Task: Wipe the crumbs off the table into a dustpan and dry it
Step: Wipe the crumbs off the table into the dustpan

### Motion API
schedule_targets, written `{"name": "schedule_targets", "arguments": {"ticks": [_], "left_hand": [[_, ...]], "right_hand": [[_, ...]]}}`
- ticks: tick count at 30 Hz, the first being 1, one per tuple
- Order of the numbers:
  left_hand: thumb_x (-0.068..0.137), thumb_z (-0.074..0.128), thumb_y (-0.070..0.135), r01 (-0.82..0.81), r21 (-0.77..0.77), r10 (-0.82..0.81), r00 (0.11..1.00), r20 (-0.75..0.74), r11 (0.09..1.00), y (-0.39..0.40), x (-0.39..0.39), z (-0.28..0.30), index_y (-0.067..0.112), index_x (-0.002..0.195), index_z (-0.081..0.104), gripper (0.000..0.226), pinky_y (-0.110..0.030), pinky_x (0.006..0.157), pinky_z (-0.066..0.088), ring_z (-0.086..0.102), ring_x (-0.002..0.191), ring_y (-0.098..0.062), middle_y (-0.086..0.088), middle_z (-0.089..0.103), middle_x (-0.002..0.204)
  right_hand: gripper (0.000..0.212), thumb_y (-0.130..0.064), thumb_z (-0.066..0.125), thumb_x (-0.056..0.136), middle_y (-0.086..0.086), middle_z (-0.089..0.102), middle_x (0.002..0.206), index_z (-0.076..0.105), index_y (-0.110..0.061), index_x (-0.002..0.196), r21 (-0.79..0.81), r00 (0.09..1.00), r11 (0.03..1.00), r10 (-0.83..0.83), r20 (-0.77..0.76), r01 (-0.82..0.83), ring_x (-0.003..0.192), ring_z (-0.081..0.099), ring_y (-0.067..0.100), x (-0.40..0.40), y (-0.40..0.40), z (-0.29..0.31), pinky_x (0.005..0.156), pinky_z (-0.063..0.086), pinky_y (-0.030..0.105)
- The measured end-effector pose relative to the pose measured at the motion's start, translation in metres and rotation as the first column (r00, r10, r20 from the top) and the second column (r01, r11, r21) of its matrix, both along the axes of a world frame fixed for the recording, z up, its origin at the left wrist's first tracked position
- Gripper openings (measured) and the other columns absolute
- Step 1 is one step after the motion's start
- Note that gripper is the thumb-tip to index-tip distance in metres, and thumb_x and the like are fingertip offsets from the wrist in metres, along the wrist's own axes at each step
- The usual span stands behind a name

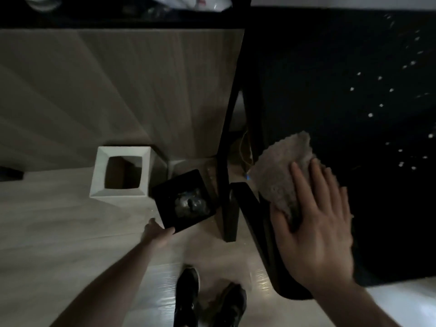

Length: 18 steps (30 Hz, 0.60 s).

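Observation:
The black table (342, 90) fills the right side, with several pale crumbs (379, 105) scattered over its far right part. My right hand (316, 220) lies flat with straight fingers on a grey-beige cloth (283, 168) at the table's left edge. My left hand (158, 230) reaches down to the floor and grips the near edge of a black square bin (169, 208), which holds crumpled dark waste. No dustpan is visible.
A white square bin (101, 173) stands on the floor left of the black one. A black table leg (227, 161) rises between the bin and the table edge. My shoes (207, 300) are at the bottom on the pale wood floor.

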<state>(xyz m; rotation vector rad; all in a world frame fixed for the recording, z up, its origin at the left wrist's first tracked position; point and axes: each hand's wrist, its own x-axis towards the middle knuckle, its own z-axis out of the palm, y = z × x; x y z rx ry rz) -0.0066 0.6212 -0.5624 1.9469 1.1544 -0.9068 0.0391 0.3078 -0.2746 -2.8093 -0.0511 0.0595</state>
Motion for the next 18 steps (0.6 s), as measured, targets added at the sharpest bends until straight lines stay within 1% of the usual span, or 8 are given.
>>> {"name": "schedule_targets", "arguments": {"ticks": [2,4,6,8,9,11,14,18], "left_hand": [[0.088,0.079,0.04,-0.084,0.009,0.085,0.996,-0.012,0.996,0.005,-0.003,-0.032,0.0,0.16,0.029,0.096,-0.044,0.106,0.054,0.057,0.136,-0.043,-0.027,0.05,0.154],[0.093,0.076,0.041,-0.133,-0.005,0.132,0.991,-0.018,0.991,0.008,-0.003,-0.064,0.0,0.157,0.038,0.085,-0.043,0.106,0.051,0.058,0.134,-0.044,-0.028,0.055,0.149],[0.095,0.071,0.046,-0.128,-0.031,0.127,0.992,-0.024,0.991,0.005,-0.001,-0.09,-0.001,0.143,0.057,0.07,-0.042,0.1,0.055,0.065,0.123,-0.042,-0.027,0.065,0.137],[0.097,0.068,0.046,-0.113,-0.027,0.113,0.994,-0.003,0.993,-0.001,0.004,-0.11,-0.004,0.132,0.066,0.061,-0.039,0.087,0.052,0.068,0.116,-0.043,-0.029,0.069,0.129],[0.1,0.066,0.044,-0.114,-0.011,0.114,0.993,0.002,0.993,-0.002,0.006,-0.117,-0.005,0.13,0.067,0.058,-0.04,0.086,0.05,0.067,0.118,-0.044,-0.03,0.068,0.13],[0.102,0.062,0.04,-0.097,0.056,0.097,0.995,-0.004,0.994,0.002,0.01,-0.132,-0.006,0.13,0.068,0.054,-0.042,0.093,0.051,0.065,0.122,-0.046,-0.032,0.067,0.133],[0.099,0.065,0.026,-0.023,0.146,0.028,0.999,-0.031,0.989,0.007,0.014,-0.136,-0.006,0.118,0.074,0.039,-0.043,0.092,0.055,0.068,0.118,-0.045,-0.032,0.071,0.123],[0.093,0.068,0.015,0.052,0.162,-0.051,0.999,-0.012,0.985,-0.006,0.012,-0.103,-0.008,0.105,0.076,0.028,-0.042,0.086,0.057,0.071,0.109,-0.046,-0.033,0.074,0.111]], "right_hand": [[0.078,-0.055,0.048,0.091,-0.003,0.016,0.172,0.022,-0.036,0.162,-0.001,1.0,1.0,-0.002,0.012,0.002,0.16,0.006,0.017,0.0,0.004,-0.004,0.129,0.008,0.052],[0.077,-0.056,0.047,0.091,-0.005,0.016,0.172,0.023,-0.036,0.162,0.004,1.0,1.0,-0.007,0.024,0.006,0.16,0.006,0.014,0.0,0.007,-0.007,0.13,0.008,0.05],[0.077,-0.058,0.046,0.091,-0.007,0.016,0.172,0.023,-0.038,0.162,0.006,0.999,1.0,0.0,0.039,0.0,0.16,0.005,0.012,0.0,0.007,-0.009,0.13,0.008,0.049],[0.078,-0.06,0.047,0.091,-0.011,0.014,0.172,0.021,-0.04,0.161,0.007,0.999,1.0,0.002,0.052,-0.002,0.159,0.003,0.008,0.0,0.006,-0.011,0.13,0.005,0.045],[0.078,-0.06,0.048,0.091,-0.012,0.014,0.172,0.021,-0.041,0.161,0.001,0.998,1.0,0.003,0.055,-0.003,0.159,0.002,0.007,0.0,0.005,-0.012,0.131,0.004,0.044],[0.079,-0.061,0.05,0.09,-0.014,0.014,0.171,0.021,-0.041,0.161,0.004,0.998,1.0,0.002,0.067,-0.003,0.159,0.002,0.005,-0.001,0.004,-0.014,0.131,0.002,0.041],[0.079,-0.061,0.051,0.089,-0.015,0.014,0.171,0.023,-0.042,0.161,0.015,0.997,1.0,-0.002,0.083,0.0,0.158,0.001,0.004,-0.002,0.003,-0.015,0.13,0.0,0.039],[0.078,-0.056,0.051,0.092,-0.01,0.012,0.172,0.022,-0.038,0.162,0.017,0.997,1.0,0.022,0.072,-0.024,0.159,0.0,0.008,-0.001,0.001,-0.016,0.13,-0.001,0.043]]}}
